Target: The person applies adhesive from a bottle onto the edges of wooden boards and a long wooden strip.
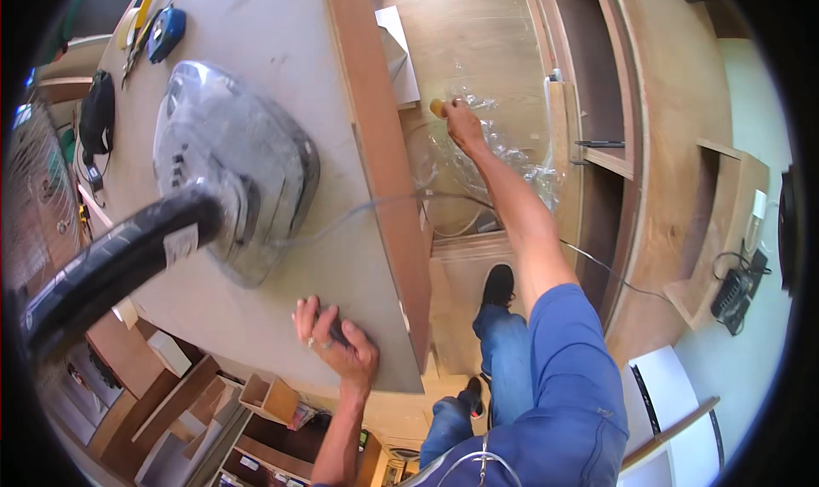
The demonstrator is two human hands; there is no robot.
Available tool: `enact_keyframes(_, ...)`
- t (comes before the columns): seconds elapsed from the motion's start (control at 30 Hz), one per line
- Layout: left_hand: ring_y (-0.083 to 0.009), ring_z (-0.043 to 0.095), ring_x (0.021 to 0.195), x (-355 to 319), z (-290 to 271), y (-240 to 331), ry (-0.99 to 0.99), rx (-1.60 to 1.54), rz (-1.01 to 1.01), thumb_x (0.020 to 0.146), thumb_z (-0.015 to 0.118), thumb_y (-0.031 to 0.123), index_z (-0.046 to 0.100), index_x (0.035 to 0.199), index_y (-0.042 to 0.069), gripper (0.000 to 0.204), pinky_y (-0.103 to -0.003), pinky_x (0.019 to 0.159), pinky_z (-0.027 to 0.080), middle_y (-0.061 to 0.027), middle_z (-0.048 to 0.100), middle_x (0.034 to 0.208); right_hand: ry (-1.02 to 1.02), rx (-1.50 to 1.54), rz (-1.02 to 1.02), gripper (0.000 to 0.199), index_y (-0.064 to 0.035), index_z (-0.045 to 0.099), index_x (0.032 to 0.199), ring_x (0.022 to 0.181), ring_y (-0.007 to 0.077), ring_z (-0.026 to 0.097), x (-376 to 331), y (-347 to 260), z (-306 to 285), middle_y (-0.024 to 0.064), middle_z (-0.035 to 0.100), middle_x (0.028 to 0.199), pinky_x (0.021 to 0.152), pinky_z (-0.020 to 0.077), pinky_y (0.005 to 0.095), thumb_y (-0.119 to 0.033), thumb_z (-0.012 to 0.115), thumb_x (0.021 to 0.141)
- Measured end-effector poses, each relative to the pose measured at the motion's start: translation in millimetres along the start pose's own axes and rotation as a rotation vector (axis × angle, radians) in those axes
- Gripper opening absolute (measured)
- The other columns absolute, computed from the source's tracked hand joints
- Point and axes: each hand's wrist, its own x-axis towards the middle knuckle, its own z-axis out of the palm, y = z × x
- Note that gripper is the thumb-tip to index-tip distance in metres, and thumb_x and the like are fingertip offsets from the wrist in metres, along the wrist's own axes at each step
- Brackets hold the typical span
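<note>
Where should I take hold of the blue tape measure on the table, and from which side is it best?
The blue tape measure is probably best gripped around its compact, rounded body, from above and the right: narrow tools lie close along its left on the table, leaving less room there.

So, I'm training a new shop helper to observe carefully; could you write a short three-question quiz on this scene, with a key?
1. Which hand has the small yellow object at its fingertips, and which is over the grey board?
2. What colour is the tape measure lying on the grey board? A) red B) blue C) white
3. True or false: crumpled clear plastic lies on the wooden surface.

Key:
1. The right hand has the small yellow object; the left hand is over the grey board.
2. B
3. True
</note>
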Motion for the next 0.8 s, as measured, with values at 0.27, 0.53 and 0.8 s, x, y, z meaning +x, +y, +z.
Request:
enact_keyframes(0.27,-0.0375,0.045,0.136,-13.7,-27.2,-3.5,0.045,-0.010,0.037,0.083,0.070,0.017,0.061,0.120,0.007,0.039,-0.058,0.117,0.029,-0.0163,0.056,0.136,0.248,0.161,-0.037,0.027,-0.0018,0.066,0.120,0.109,0.0343,0.063,-266.0,-89.1,-250.1,0.0180,0.067,0.113,0.096,0.0482,0.0426,-0.010,0.063,0.095)
enact_keyframes(0.53,-0.0365,0.058,0.126,-217.8,-181.0,71.3,-0.184,-0.691,0.501,0.076,0.085,0.028,0.054,0.140,0.011,0.072,-0.047,0.109,0.046,-0.0183,0.060,0.132,0.209,-0.058,-0.594,0.019,-0.0014,0.065,0.116,0.093,0.0245,0.058,-621.6,-329.2,-465.9,0.0130,0.059,0.102,0.080,0.0487,0.0342,-0.003,0.064,0.098)
enact_keyframes(0.8,-0.0388,0.057,0.124,-585.6,-515.8,5.6,0.193,-0.645,0.056,0.074,0.083,0.023,0.055,0.131,0.011,0.065,-0.050,0.107,0.045,-0.0195,0.060,0.124,-0.262,0.249,-1.188,0.019,-0.0006,0.068,0.112,0.090,0.0235,0.059,-1037.2,-587.6,-371.0,0.0125,0.062,0.102,0.075,0.0484,0.0335,-0.015,0.061,0.100)
